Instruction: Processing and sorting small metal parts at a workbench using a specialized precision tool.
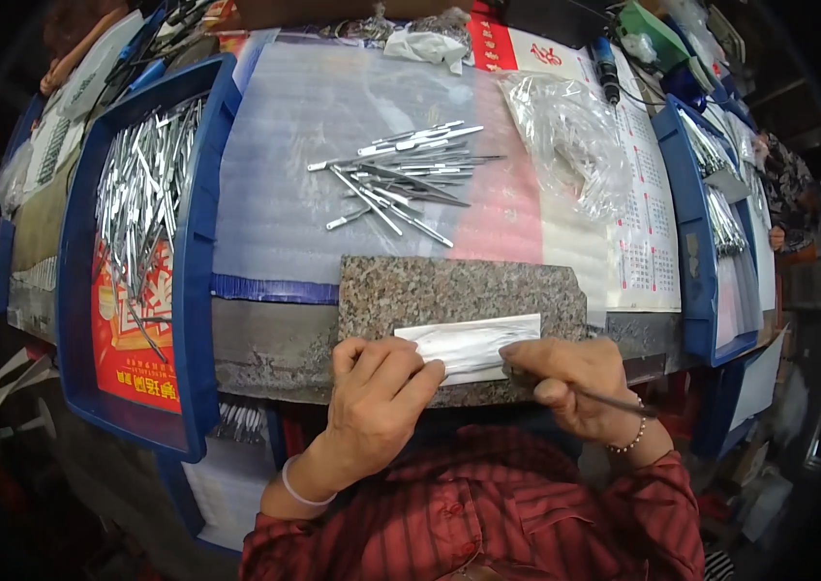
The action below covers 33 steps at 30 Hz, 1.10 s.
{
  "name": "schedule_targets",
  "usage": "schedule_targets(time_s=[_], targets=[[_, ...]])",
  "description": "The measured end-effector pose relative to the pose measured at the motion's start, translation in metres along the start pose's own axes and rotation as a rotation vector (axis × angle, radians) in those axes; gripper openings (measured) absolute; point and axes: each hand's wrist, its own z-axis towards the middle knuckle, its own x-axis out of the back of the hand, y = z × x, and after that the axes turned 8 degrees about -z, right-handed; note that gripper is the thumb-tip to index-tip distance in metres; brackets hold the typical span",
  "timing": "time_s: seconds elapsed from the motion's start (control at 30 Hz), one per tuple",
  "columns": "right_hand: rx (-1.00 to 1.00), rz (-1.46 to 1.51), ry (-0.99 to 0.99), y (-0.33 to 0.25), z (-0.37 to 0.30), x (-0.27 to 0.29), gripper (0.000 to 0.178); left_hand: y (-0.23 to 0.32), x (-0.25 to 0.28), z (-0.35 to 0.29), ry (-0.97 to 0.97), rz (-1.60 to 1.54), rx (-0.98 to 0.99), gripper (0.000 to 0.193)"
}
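Note:
A shiny white sheet (pixel 464 347) with grey streaks lies on a speckled granite slab (pixel 459 283) in front of me. My left hand (pixel 381 392) is closed, its bent fingers holding down the left end of this sheet. In my closed right hand (pixel 575 382) is a slim dark metal tool (pixel 614 401), its rear end sticking out past the palm to the right. The tool's front end is hidden among my fingers, which touch the sheet's right end. Beyond the slab, slim silver metal pieces, which look like tweezers (pixel 401 174), lie in a loose pile.
A blue tray (pixel 205 261) on the left holds many similar metal pieces. On the right stands another blue tray (pixel 693 242) with more. A clear plastic bag (pixel 570 136) lies on the covered table (pixel 275 174). Another person's hand (pixel 776 237) shows at far right.

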Motion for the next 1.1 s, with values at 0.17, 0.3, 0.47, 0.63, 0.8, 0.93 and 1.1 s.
schedule_targets(time_s=[0.17, 0.3, 0.47, 0.63, 0.8, 0.93, 1.1], targets=[[-0.129, 0.097, 0.128, -0.004, -0.004, 0.006, 0.037, 0.001, -0.001, 0.005, 0.010, -0.002, 0.021, 0.023], [-0.054, 0.029, 0.227, -0.032, -0.018, 0.029, 0.028, 0.001, 0.002, 0.007, 0.012, -0.022, 0.025, 0.024], [0.112, -0.109, -0.021, -0.031, 0.020, -0.016, 0.020, -0.001, 0.005, 0.003, -0.016, -0.030, 0.010, 0.023], [0.126, 0.023, 0.041, -0.015, 0.018, -0.027, 0.021, -0.003, 0.020, 0.002, -0.043, -0.040, 0.083, 0.022], [0.128, 0.084, 0.180, -0.048, 0.015, -0.007, 0.028, -0.010, 0.019, -0.007, 0.008, -0.005, 0.090, 0.020], [0.186, -0.034, 0.017, -0.032, 0.046, -0.038, 0.021, -0.009, 0.023, -0.004, -0.020, -0.069, 0.052, 0.022], [0.098, 0.037, 0.053, -0.027, 0.040, -0.038, 0.018, -0.012, 0.019, -0.008, 0.013, -0.072, 0.094, 0.027]])
